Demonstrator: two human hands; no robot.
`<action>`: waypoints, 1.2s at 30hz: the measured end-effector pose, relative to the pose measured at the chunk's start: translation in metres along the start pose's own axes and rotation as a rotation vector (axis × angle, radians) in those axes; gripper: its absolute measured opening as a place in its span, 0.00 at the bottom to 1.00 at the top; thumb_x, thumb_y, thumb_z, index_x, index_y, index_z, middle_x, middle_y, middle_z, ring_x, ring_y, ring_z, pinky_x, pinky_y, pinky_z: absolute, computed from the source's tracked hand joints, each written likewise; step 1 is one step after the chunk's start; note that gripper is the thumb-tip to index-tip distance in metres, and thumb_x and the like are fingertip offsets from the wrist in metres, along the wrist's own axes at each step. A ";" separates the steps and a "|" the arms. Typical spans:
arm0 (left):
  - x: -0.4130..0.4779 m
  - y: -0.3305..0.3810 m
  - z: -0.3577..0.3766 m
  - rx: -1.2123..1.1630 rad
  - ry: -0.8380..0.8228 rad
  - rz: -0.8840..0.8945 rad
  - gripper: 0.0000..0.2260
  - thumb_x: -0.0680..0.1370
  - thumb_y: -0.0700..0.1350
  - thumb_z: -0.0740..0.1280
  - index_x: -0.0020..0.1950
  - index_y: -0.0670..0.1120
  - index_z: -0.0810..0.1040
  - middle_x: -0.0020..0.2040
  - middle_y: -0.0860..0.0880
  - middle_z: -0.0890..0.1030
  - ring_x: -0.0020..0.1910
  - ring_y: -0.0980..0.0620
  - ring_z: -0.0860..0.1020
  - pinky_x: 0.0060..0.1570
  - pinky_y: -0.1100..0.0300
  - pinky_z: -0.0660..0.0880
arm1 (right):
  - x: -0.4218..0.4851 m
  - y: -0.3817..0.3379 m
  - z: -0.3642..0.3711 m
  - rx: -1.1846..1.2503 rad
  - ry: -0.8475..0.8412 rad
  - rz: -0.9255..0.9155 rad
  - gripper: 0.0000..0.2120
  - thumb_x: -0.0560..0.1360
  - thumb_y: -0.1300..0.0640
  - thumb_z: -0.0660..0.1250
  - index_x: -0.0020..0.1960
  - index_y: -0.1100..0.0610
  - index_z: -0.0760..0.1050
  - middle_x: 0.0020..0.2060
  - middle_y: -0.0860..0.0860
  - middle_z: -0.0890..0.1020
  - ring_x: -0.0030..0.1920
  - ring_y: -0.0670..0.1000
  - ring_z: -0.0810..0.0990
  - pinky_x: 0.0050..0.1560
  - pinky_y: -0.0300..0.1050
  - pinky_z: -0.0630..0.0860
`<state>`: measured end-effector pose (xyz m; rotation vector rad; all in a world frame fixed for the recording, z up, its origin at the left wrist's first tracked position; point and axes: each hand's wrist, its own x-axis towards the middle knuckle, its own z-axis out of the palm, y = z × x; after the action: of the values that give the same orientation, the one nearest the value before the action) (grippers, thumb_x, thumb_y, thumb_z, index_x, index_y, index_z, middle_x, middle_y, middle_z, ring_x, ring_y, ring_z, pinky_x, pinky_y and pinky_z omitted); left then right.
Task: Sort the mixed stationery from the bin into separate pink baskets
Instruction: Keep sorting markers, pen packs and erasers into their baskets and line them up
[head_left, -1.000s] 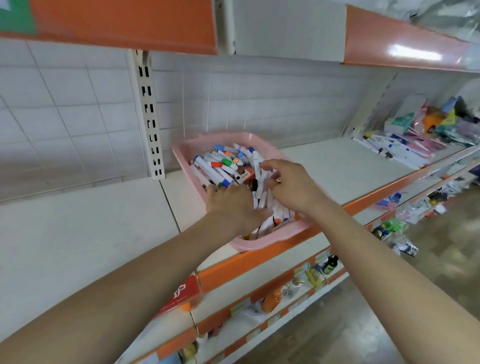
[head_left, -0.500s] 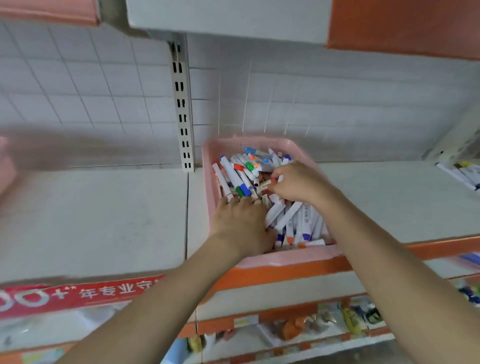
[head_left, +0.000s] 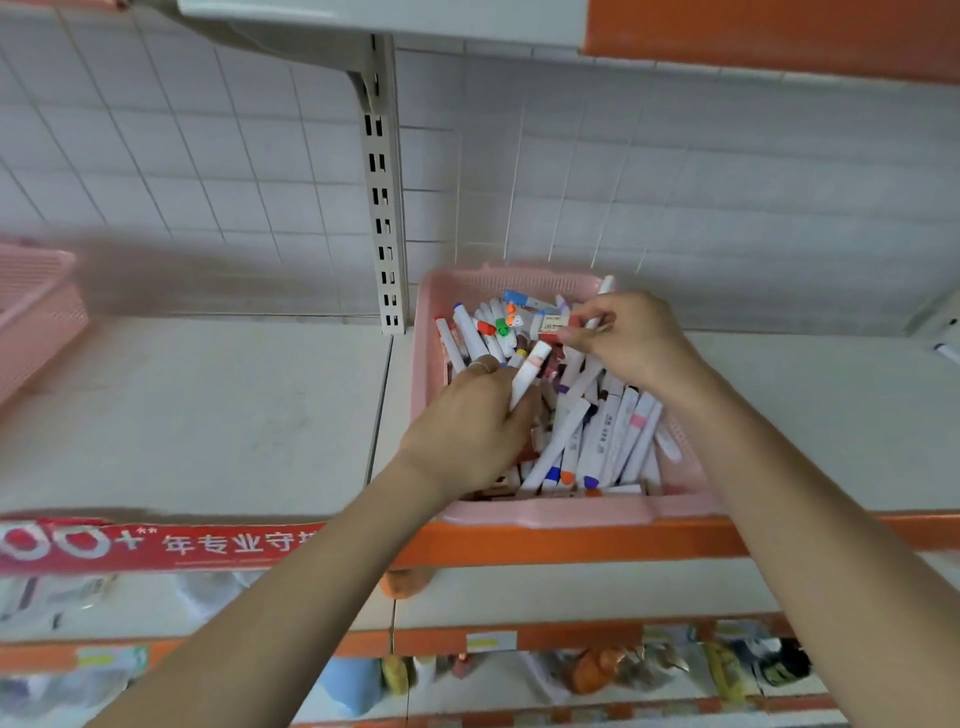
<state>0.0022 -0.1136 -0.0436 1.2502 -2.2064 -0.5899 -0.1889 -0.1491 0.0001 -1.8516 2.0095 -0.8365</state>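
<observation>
Pink basket (head_left: 571, 515): mixed markers (head_left: 602, 441). Left hand (head_left: 467, 421) grips a white marker (head_left: 525, 379). Right hand (head_left: 631, 340) pinches a small white block (head_left: 551, 325).

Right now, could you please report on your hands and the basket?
Left hand grips a pink-capped marker. Right hand pinches a small labelled eraser-like block. Both over the full pink basket; nothing blocking.

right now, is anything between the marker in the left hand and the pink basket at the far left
Nothing visible blocks it. The left hand grips the white marker over the full basket; only that basket's left wall and bare shelf lie between it and the far-left basket. The right hand pinches a labelled block.
</observation>
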 end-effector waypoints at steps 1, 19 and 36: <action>0.001 0.000 -0.001 -0.039 0.015 -0.023 0.15 0.84 0.48 0.58 0.36 0.49 0.67 0.39 0.47 0.70 0.34 0.49 0.72 0.35 0.54 0.68 | -0.002 0.002 0.000 0.051 0.015 0.004 0.08 0.72 0.49 0.75 0.49 0.51 0.83 0.46 0.50 0.82 0.42 0.46 0.79 0.35 0.32 0.68; 0.018 0.018 -0.031 -0.709 0.324 -0.243 0.15 0.84 0.53 0.59 0.45 0.42 0.72 0.31 0.44 0.67 0.27 0.49 0.65 0.30 0.53 0.64 | -0.027 -0.032 -0.001 0.518 0.078 -0.051 0.07 0.71 0.45 0.75 0.47 0.44 0.84 0.44 0.40 0.84 0.45 0.41 0.83 0.50 0.42 0.79; -0.059 -0.069 -0.129 -0.918 0.549 -0.419 0.14 0.82 0.53 0.64 0.43 0.44 0.72 0.29 0.50 0.68 0.26 0.54 0.68 0.26 0.62 0.67 | -0.058 -0.149 0.073 0.526 -0.284 -0.180 0.25 0.79 0.70 0.53 0.47 0.39 0.73 0.44 0.47 0.78 0.44 0.47 0.75 0.49 0.49 0.76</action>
<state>0.1540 -0.1090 -0.0001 1.1440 -1.0004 -1.0934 -0.0184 -0.1105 0.0193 -1.7322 1.3093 -0.9713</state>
